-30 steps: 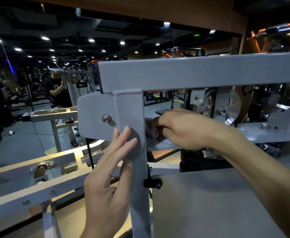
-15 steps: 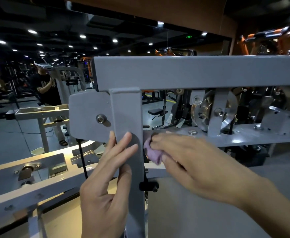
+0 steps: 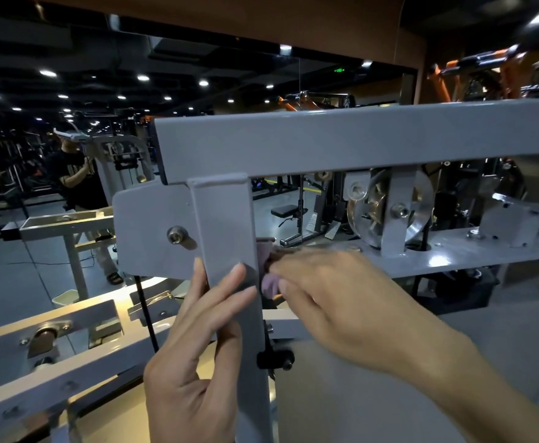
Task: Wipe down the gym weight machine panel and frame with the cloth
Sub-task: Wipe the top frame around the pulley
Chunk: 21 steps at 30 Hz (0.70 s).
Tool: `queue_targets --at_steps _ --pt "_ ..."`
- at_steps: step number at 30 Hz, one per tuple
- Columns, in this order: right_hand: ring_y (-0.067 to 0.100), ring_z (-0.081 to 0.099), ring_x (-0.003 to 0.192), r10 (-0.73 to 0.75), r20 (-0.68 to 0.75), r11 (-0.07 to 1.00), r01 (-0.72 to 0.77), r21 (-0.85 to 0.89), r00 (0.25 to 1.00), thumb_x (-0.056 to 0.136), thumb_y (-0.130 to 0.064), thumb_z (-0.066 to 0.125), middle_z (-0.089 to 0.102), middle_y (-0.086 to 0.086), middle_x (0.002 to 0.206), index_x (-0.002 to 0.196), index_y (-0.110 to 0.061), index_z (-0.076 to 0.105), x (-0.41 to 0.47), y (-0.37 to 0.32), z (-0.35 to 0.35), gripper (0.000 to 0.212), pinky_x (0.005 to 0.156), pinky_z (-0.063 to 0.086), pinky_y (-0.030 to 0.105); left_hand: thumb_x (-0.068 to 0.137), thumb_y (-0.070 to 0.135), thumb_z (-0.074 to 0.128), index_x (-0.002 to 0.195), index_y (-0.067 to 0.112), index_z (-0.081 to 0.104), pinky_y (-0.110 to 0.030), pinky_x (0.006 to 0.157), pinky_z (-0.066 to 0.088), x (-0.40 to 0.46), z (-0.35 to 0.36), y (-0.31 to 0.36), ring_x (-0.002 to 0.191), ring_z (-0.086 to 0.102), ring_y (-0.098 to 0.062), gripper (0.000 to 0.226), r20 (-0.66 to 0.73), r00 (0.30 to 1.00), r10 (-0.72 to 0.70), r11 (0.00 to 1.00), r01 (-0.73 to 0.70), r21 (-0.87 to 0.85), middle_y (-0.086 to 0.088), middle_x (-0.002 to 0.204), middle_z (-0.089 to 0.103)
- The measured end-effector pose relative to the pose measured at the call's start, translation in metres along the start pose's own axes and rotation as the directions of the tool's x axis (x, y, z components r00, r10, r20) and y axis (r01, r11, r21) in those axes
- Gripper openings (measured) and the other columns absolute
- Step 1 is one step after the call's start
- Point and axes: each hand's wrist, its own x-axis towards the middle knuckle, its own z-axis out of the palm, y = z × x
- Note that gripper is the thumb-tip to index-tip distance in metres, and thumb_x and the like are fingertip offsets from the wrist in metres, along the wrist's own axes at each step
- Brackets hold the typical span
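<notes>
— Purple cloth [image 3: 269, 281] where?
— Three o'clock of the upright post [image 3: 230, 251], bunched in right hand [image 3: 335, 302] fingers; left hand [image 3: 194, 356] flat, released.
— Done?
— Hardly; top beam [image 3: 357, 142], shelf [image 3: 453, 254] probably remain.

- green lit sign [image 3: 339, 70]: mounted high near the ceiling, seen in the wall mirror; its characters are too small and blurred to read.
- dark shirt [image 3: 70, 174] of the person reflected in the mirror: carries a pale chest print; not legible.
- grey machine frame [image 3: 357, 139]: no readable label, brand or number on its visible faces.
</notes>
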Motion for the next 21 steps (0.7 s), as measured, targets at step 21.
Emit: queue_targets --at_steps 21 --pt "0.008 0.054 0.057 0.249 -0.621 0.928 -0.001 0.372 0.743 0.107 -0.026 0.052 0.059 -0.015 0.067 0.094 -0.023 0.066 0.028 -0.016 0.025 0.019 0.055 0.042 0.021 0.087 -0.007 0.051 0.117 0.021 0.072 -0.027 0.109 0.046 0.01 -0.011 -0.005 0.145 0.045 -0.018 0.046 0.079 0.997 -0.022 0.998 0.027 -0.063 0.016 0.135 0.066"
